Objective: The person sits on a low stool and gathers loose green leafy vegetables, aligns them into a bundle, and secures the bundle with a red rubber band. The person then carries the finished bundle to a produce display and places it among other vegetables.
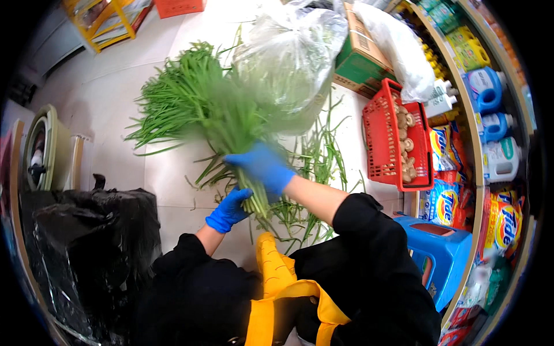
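Observation:
Blue gloves cover both my hands. Low on a bunch of garlic chives [236, 118], my left hand [229, 211] is closed round the pale stem ends. My right hand [261, 167], smeared by motion, wraps across the same bunch just above the left. The bunch's leafy top is blurred too and points away from me. Beyond it to the left, a larger pile of garlic chives [173, 95] lies on the pale floor. Loose stems and leaf scraps [317, 167] are scattered to the right of my hands and beneath them.
A clear plastic bag [294, 57] of greens stands at the far side. On the right are a red basket [382, 138] of mushrooms, a cardboard box [363, 55], a blue plastic stool [447, 248] and shelves of detergent. A black plastic bag [95, 242] sits at left.

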Demonstrator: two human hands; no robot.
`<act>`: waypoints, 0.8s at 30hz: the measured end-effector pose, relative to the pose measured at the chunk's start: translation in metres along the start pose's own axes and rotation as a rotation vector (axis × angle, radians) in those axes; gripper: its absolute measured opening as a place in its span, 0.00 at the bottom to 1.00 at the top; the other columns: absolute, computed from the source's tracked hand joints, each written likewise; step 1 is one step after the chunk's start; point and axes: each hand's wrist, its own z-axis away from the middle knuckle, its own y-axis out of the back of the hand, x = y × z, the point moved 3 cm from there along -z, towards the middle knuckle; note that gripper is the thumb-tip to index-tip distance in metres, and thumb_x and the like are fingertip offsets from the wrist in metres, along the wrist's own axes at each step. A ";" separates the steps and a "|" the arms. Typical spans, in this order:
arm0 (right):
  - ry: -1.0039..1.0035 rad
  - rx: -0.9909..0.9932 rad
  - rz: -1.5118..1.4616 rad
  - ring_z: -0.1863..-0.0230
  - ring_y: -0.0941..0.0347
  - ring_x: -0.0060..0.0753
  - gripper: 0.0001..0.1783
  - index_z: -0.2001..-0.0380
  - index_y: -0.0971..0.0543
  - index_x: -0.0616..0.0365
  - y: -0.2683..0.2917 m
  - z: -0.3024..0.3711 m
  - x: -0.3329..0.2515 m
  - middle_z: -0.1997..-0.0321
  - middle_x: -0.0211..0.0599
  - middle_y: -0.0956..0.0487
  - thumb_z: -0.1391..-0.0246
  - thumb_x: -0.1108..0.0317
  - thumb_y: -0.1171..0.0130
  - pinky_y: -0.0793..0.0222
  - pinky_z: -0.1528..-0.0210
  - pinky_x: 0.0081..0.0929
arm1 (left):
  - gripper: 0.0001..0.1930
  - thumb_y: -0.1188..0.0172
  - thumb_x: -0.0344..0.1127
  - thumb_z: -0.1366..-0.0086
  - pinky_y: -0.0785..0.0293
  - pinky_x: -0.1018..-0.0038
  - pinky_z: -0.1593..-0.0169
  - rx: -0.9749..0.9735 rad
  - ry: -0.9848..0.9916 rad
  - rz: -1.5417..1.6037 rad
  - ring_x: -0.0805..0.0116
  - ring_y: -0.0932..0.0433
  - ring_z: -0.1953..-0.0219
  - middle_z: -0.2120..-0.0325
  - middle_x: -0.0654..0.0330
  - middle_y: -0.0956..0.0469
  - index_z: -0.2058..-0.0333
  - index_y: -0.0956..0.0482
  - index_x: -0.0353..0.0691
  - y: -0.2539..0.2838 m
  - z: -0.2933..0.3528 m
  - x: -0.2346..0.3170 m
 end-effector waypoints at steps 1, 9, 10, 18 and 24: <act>0.064 0.034 0.223 0.63 0.30 0.34 0.33 0.55 0.29 0.60 0.000 0.005 -0.016 0.63 0.44 0.25 0.60 0.46 0.42 0.34 0.63 0.29 | 0.23 0.45 0.33 0.48 0.33 0.63 0.51 0.017 -0.079 -0.136 0.57 0.29 0.56 0.60 0.52 0.28 0.53 0.36 0.34 -0.004 0.003 0.000; 0.075 0.135 0.729 0.56 0.32 0.47 0.20 0.55 0.29 0.55 0.147 -0.008 0.096 0.56 0.47 0.28 0.46 0.56 0.58 0.38 0.53 0.33 | 0.10 0.50 0.34 0.43 0.36 0.76 0.71 0.069 -0.190 0.090 0.75 0.38 0.80 0.81 0.67 0.39 0.62 0.31 0.41 0.027 -0.001 0.073; -0.028 0.116 0.852 0.52 0.34 0.51 0.21 0.52 0.32 0.53 0.162 0.003 0.128 0.51 0.48 0.31 0.46 0.57 0.59 0.39 0.50 0.34 | 0.08 0.50 0.34 0.43 0.37 0.76 0.72 0.107 -0.173 0.073 0.75 0.39 0.81 0.82 0.68 0.39 0.64 0.31 0.43 0.025 0.001 0.081; -0.195 0.304 1.281 0.70 0.27 0.48 0.11 0.76 0.23 0.53 0.161 0.058 0.237 0.75 0.45 0.24 0.54 0.59 0.50 0.33 0.69 0.38 | 0.05 0.50 0.36 0.43 0.40 0.77 0.76 0.308 -0.084 -0.197 0.76 0.41 0.84 0.85 0.70 0.41 0.76 0.35 0.47 -0.037 -0.009 0.117; -0.154 0.748 0.745 0.71 0.29 0.48 0.12 0.72 0.24 0.57 0.174 0.127 0.174 0.73 0.48 0.25 0.54 0.60 0.48 0.34 0.69 0.38 | 0.03 0.49 0.35 0.42 0.38 0.78 0.76 0.230 -0.129 -0.095 0.77 0.40 0.84 0.84 0.70 0.39 0.74 0.33 0.47 -0.047 -0.027 0.119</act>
